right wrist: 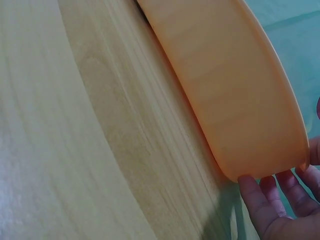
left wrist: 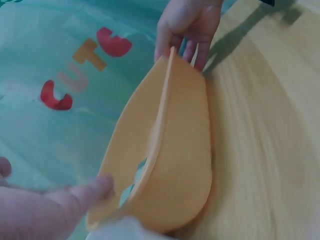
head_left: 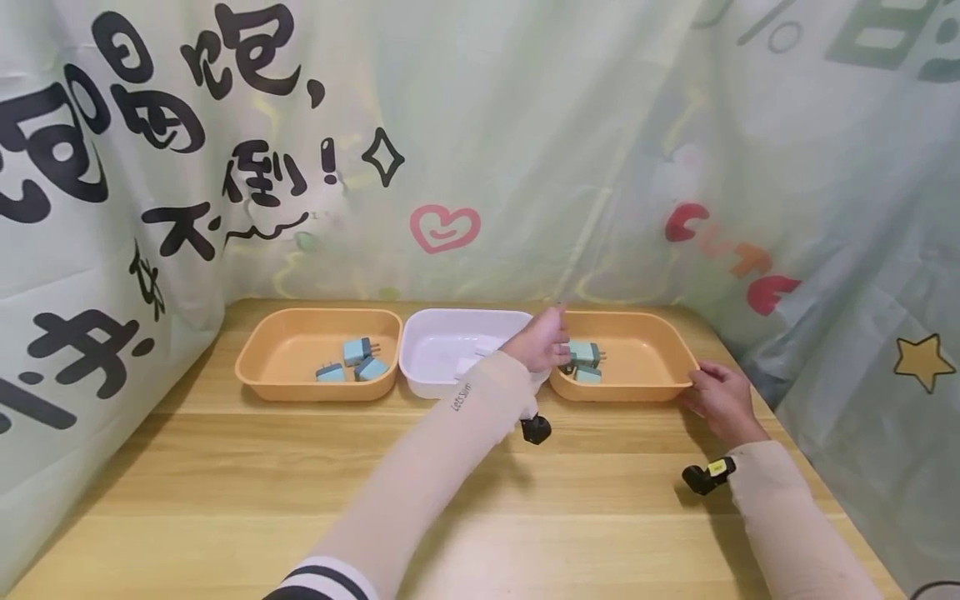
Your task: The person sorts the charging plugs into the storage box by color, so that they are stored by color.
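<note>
My right hand (head_left: pixel 723 402) holds the right end of an orange tray (head_left: pixel 637 390), thumb at the rim and fingers against the outer wall in the right wrist view. Inside that tray, several light-blue plug chargers (head_left: pixel 583 354) lie at the left end, with metal prongs showing. My left hand (head_left: pixel 536 340) is over the gap between this tray and the white tray (head_left: pixel 427 385), its fingers extended near the orange rim. The left wrist view shows a blurred finger (left wrist: pixel 92 192) beside the rim, holding nothing visible. White pieces (head_left: pixel 472 360) in the white tray are partly hidden by my left arm.
Another orange tray (head_left: pixel 262 388) stands at the left, holding 3 blue plug chargers (head_left: pixel 358 358). All three trays form a row at the back of the wooden table (head_left: pixel 585 533). A printed curtain (head_left: pixel 525 167) hangs behind and along both sides.
</note>
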A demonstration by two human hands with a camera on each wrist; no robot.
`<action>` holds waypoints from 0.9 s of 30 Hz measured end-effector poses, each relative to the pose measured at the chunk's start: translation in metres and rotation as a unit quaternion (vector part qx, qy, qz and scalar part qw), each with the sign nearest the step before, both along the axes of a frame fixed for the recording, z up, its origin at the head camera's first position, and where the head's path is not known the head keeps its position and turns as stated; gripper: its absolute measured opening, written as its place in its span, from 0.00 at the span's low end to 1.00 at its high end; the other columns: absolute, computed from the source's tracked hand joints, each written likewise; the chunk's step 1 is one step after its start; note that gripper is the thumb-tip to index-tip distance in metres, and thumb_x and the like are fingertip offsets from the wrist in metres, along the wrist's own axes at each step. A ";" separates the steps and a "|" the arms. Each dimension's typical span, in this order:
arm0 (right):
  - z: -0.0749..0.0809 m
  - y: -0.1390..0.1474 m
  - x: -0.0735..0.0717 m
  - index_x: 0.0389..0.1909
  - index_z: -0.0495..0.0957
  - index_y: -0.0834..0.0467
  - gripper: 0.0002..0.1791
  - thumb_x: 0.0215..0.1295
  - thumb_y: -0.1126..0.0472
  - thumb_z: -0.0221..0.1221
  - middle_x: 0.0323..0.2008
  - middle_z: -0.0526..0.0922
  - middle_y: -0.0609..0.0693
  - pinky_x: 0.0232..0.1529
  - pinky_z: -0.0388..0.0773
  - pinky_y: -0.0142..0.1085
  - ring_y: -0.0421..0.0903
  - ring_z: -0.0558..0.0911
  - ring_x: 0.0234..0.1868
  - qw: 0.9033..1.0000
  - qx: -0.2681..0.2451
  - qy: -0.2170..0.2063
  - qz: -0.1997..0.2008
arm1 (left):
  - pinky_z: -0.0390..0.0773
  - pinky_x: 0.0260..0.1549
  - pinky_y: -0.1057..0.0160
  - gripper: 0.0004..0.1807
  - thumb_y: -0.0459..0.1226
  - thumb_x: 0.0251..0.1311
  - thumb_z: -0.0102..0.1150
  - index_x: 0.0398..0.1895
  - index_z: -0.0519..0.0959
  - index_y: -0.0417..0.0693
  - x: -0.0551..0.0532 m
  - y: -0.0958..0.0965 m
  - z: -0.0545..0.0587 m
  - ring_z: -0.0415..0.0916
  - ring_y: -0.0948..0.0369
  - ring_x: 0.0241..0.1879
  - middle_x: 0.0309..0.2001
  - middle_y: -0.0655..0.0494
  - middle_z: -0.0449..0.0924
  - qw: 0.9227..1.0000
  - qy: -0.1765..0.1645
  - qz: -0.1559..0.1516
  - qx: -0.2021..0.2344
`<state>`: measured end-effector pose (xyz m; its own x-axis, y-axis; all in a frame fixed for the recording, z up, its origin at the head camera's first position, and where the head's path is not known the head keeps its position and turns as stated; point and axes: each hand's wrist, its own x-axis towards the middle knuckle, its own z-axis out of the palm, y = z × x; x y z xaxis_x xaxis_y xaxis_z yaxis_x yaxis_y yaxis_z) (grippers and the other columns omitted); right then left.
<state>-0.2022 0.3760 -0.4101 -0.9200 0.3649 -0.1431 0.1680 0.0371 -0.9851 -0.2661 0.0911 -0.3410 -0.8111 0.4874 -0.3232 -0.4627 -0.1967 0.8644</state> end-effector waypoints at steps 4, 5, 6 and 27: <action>0.001 0.003 -0.002 0.69 0.55 0.70 0.30 0.70 0.63 0.50 0.53 0.65 0.56 0.43 0.82 0.34 0.38 0.72 0.42 1.000 -0.008 -0.005 0.006 | 0.56 0.68 0.47 0.37 0.52 0.74 0.34 0.73 0.50 0.31 -0.003 -0.019 0.007 0.51 0.40 0.70 0.71 0.32 0.52 0.997 -0.049 0.005 0.059; 0.001 0.005 -0.002 0.70 0.55 0.70 0.30 0.70 0.63 0.50 0.54 0.65 0.58 0.43 0.82 0.34 0.38 0.73 0.42 1.000 -0.009 -0.007 0.008 | 0.58 0.68 0.47 0.37 0.53 0.74 0.35 0.72 0.52 0.31 -0.003 -0.024 0.008 0.53 0.41 0.70 0.70 0.32 0.55 0.996 -0.052 0.004 0.066; 0.001 0.006 -0.002 0.70 0.55 0.69 0.31 0.70 0.63 0.51 0.55 0.65 0.58 0.43 0.82 0.34 0.38 0.73 0.42 1.000 -0.011 -0.010 0.010 | 0.58 0.67 0.47 0.38 0.54 0.74 0.35 0.72 0.53 0.31 -0.003 -0.030 0.009 0.55 0.41 0.69 0.70 0.33 0.56 0.996 -0.055 0.002 0.074; 0.040 0.012 0.025 0.61 0.69 0.70 0.30 0.71 0.48 0.51 0.47 0.78 0.53 0.33 0.72 0.21 0.31 0.72 0.39 0.949 0.313 0.030 0.032 | 0.68 0.62 0.51 0.31 0.49 0.76 0.38 0.70 0.59 0.34 0.037 -0.188 0.025 0.65 0.45 0.64 0.67 0.37 0.64 0.970 0.201 0.031 -0.136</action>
<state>-0.1771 0.3884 -0.3704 -0.9425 0.3047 0.1371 0.0901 0.6270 -0.7738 -0.2289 -0.0971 -0.3163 -0.9230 0.3754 -0.0849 -0.0726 0.0467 0.9963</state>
